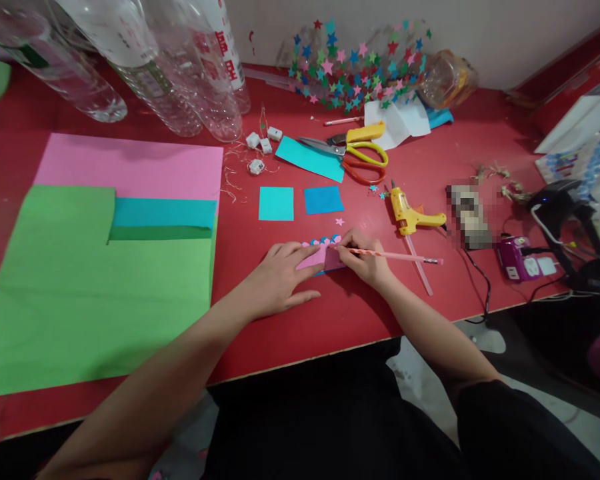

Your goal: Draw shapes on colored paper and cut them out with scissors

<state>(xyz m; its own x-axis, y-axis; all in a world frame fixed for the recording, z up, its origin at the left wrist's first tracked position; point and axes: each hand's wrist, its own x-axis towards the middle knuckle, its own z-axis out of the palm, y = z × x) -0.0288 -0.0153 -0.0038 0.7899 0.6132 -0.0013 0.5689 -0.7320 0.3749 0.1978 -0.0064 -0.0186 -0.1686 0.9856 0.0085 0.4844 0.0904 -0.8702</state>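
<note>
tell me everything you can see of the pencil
The pencil is slim and pink, with darker markings near the grip, a metallic band and a pinkish eraser at its far right end. The right hand pinches it near the tip, over pink paper; whether the tip touches is unclear. Its shaft extends rightward, crossing in view over the glue stick.

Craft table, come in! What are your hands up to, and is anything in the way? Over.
Left hand resting on pink paper. Right hand holding pencil, point end at the paper. Glue gun lying to the right, not blocking.
</note>
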